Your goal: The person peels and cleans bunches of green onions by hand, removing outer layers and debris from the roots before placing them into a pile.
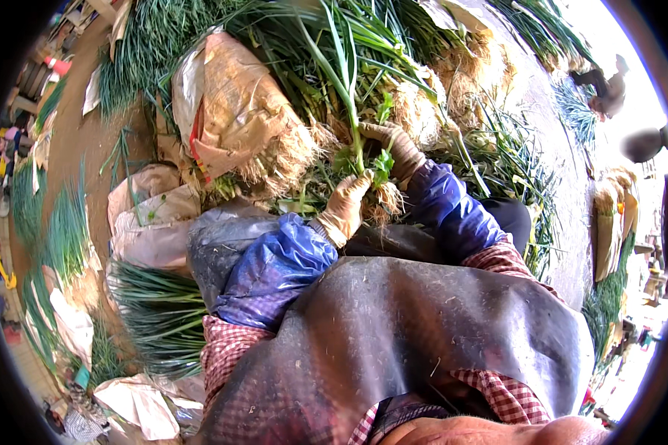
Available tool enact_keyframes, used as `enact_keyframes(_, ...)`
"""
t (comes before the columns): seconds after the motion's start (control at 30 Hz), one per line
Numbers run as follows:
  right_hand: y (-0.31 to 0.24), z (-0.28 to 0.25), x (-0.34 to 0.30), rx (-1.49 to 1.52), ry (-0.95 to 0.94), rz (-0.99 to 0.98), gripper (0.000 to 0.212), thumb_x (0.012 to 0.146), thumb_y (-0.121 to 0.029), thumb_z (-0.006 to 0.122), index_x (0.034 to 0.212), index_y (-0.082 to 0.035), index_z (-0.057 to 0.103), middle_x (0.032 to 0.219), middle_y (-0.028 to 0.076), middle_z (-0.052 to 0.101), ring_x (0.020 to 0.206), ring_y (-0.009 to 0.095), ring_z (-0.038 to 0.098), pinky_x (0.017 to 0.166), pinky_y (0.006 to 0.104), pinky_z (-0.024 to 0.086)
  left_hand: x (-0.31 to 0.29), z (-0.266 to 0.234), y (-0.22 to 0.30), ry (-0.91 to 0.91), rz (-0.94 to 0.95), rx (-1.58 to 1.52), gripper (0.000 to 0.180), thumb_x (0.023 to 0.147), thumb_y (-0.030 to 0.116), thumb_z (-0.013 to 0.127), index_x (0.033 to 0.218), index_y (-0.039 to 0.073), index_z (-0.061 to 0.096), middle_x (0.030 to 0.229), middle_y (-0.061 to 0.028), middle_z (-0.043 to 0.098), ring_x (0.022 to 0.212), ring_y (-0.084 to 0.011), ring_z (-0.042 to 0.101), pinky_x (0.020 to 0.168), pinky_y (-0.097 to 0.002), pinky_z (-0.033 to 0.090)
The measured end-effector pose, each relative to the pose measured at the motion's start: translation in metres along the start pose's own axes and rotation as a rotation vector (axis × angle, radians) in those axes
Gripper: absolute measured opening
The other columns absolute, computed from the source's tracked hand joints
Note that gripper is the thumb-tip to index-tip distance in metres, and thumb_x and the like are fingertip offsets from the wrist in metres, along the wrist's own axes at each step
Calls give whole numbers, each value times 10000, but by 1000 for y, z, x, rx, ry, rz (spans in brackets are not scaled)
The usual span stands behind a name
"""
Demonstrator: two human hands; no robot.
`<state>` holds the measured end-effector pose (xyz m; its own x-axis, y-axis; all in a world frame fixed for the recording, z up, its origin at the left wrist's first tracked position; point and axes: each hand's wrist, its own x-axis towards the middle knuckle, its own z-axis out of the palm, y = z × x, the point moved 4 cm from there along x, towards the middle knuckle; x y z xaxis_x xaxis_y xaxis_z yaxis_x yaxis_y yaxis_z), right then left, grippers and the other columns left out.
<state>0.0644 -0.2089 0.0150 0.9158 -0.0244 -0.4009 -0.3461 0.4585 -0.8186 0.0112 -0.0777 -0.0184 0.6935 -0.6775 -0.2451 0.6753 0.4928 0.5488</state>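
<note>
So left hand point(347, 208) is wrapped round the onion point(357, 133) near its roots point(384, 202), in front of the apron point(430, 326), right hand point(398, 150) curled beside it, hold unclear; light, steady pressure should avoid bruising.

This looks like a vegetable market, with green-onion bundles point(159, 319) across its floor point(89, 147).

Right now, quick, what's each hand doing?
Left hand: closed, holding the green onion stalk low down.
Right hand: fingers at the stalk higher up; whether gripping, cannot be told.
</note>
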Motion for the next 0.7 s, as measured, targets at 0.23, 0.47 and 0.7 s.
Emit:
enact_keyframes(0.23, -22, 21, -36, -538, -98, -527, 166, 894, -55, 581, 1050, -21, 628, 908, 18, 653, 806, 88, 589, 703, 249, 496, -9, 5, 30, 37, 23, -257, 265, 926, 288, 562, 1019, 42, 594, 852, -77, 644, 707, -163, 595, 639, -325, 519)
enact_keyframes(0.47, -28, 29, -57, -722, -125, -486, 149, 881, -104, 594, 990, -3, 603, 793, 51, 635, 678, 121, 601, 602, 261, 488, -11, -15, 54, 7, 45, -245, 381, 908, 383, 575, 1069, 37, 596, 914, -70, 645, 760, -154, 592, 646, -277, 513)
enact_keyframes(0.7, -28, 41, -61, -865, -146, -945, 235, 912, -209, 560, 1027, -8, 596, 951, 105, 616, 864, 228, 603, 773, 331, 476, 4, -46, 48, 348, -91, 192, 859, 784, 649, 587, 1370, 57, 375, 1376, -157, 410, 1235, -269, 402, 1012, -421, 281)
